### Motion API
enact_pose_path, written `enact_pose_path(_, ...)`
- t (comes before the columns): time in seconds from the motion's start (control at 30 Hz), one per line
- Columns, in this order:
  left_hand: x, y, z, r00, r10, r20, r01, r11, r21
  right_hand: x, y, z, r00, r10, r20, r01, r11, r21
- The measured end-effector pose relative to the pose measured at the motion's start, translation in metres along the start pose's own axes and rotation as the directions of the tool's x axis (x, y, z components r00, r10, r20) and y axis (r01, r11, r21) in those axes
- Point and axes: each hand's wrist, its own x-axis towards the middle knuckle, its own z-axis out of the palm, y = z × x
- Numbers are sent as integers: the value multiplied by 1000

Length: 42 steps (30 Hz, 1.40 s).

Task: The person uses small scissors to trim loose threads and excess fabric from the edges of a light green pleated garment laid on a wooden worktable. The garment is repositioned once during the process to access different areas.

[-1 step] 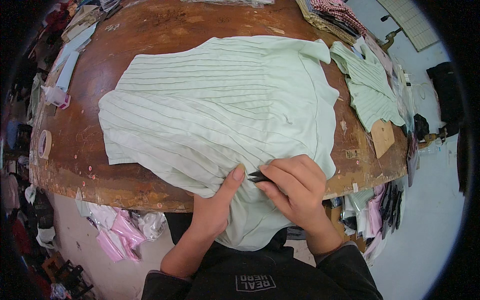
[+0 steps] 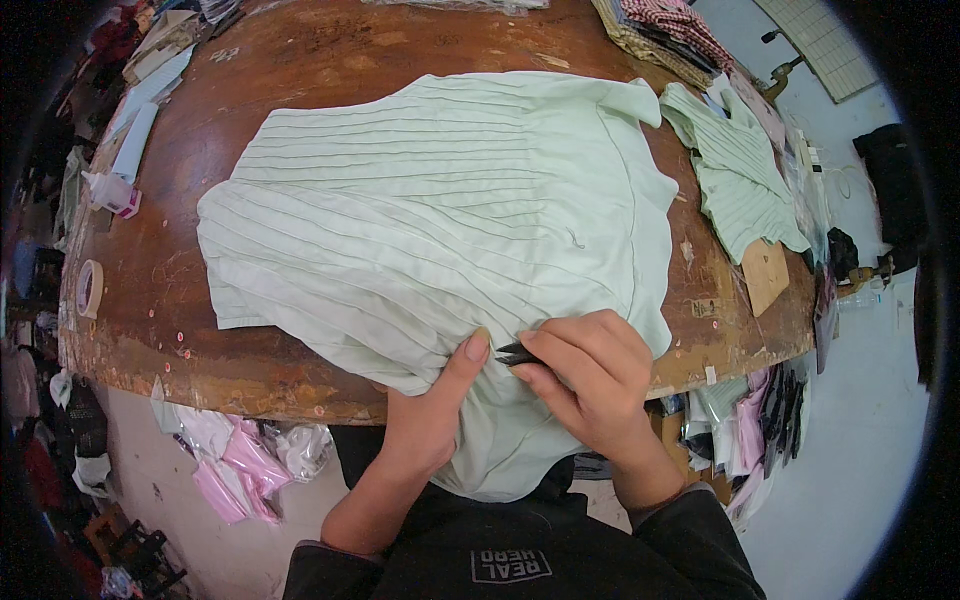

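A pale green garment (image 2: 590, 190) with long sewn pleats lies spread over the table, its near part hanging over the front edge towards me. My left hand (image 2: 435, 400) grips the garment near that edge, thumb on top and the other fingers hidden under the cloth. In my right hand (image 2: 600, 375) is a small pair of black thread snips (image 2: 517, 354), held between thumb and fingers. Their points face left, at the cloth just beside my left thumb. A short loose dark thread (image 2: 575, 240) shows on the garment farther up.
The worn brown wooden table (image 2: 330, 45) has a curved front edge. On its left are a roll of tape (image 2: 90, 289) and a white-and-pink bottle (image 2: 112, 194). At the right lie another pale green pleated piece (image 2: 740, 175), a wooden board (image 2: 765, 277) and folded checked cloth (image 2: 680, 30).
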Motion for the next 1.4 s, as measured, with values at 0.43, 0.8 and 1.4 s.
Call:
enact_pose_path(0.43, 6, -2, 1, 1000, -12, 4, 12, 1000, -10, -2, 9, 10, 998, -21, -65, 20, 1000, -14)
enact_pose_path(0.8, 5, 0, 0, 995, -101, 20, 102, 992, -74, -2, 7, 8, 999, -17, -45, 18, 1000, 20)
enact_pose_path(1.4, 3, 4, 7, 1000, -11, -9, 12, 1000, 9, -13, -18, -17, 567, 511, 646, -787, 106, 607)
